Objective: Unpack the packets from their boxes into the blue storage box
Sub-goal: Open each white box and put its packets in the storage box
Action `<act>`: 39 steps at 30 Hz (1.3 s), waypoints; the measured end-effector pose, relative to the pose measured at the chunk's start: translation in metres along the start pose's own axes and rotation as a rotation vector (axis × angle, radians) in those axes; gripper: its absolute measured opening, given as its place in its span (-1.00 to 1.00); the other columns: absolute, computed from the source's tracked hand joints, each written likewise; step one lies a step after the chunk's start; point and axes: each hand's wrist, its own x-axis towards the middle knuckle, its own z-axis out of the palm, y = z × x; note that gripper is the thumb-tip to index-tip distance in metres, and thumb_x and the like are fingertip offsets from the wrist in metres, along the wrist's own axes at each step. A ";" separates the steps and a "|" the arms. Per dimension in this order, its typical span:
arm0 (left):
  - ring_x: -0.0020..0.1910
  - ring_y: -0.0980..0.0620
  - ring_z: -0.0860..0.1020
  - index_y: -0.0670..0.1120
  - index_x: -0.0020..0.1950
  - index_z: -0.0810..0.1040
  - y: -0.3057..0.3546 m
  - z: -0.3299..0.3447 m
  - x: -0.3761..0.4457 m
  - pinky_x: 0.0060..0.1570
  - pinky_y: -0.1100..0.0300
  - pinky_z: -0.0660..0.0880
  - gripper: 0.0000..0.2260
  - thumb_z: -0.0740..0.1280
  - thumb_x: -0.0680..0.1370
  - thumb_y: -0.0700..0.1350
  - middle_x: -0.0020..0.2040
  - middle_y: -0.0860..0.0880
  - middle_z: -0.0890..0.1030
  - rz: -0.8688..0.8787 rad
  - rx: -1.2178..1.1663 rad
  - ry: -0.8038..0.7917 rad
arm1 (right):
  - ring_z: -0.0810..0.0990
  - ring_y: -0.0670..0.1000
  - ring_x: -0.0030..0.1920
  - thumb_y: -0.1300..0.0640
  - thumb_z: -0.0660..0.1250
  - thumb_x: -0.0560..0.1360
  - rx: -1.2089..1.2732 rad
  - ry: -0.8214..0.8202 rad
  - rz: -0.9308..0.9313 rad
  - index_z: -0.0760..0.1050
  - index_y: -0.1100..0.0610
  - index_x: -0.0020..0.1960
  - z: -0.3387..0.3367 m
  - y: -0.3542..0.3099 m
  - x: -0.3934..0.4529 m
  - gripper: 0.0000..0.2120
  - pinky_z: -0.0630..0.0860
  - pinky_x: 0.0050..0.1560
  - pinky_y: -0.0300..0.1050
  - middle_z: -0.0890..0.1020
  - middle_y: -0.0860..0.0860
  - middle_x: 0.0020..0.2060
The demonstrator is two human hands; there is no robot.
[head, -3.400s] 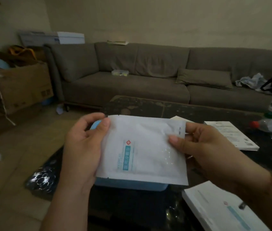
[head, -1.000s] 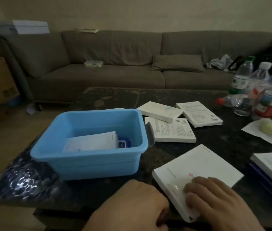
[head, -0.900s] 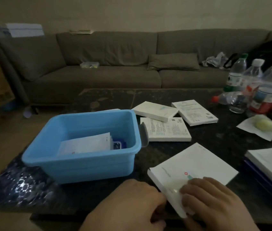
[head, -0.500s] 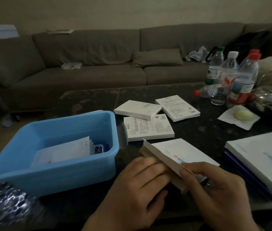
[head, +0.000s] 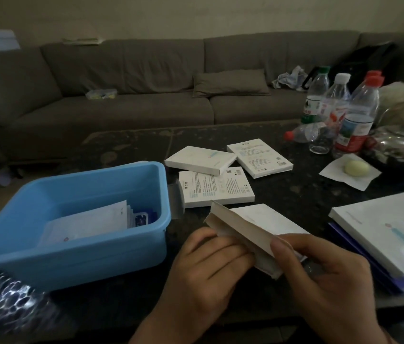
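A flat white cardboard box (head: 253, 232) sits tilted between both hands, just right of the blue storage box (head: 77, 254), its end flap lifted. The left hand (head: 205, 269) lies with relaxed fingers against the box's near edge; the right hand (head: 320, 271) pinches the flap with its thumb. Inside the smooth plastic storage box lie thin white paper packets (head: 89, 224). 3 more flat white boxes (head: 215, 187) rest on the dark speckled surface (head: 295, 194).
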 end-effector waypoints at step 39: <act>-0.12 -0.09 0.71 0.04 -0.23 0.69 -0.054 -0.186 0.007 -0.18 -0.04 0.57 -0.80 0.35 0.34 0.11 -0.11 -0.07 0.72 -1.261 -0.775 0.602 | 0.72 0.04 -0.20 -0.11 0.29 0.36 0.448 -0.738 0.562 0.63 0.02 -0.02 0.076 -0.113 0.098 -0.70 0.63 -0.29 -0.01 0.71 0.00 -0.18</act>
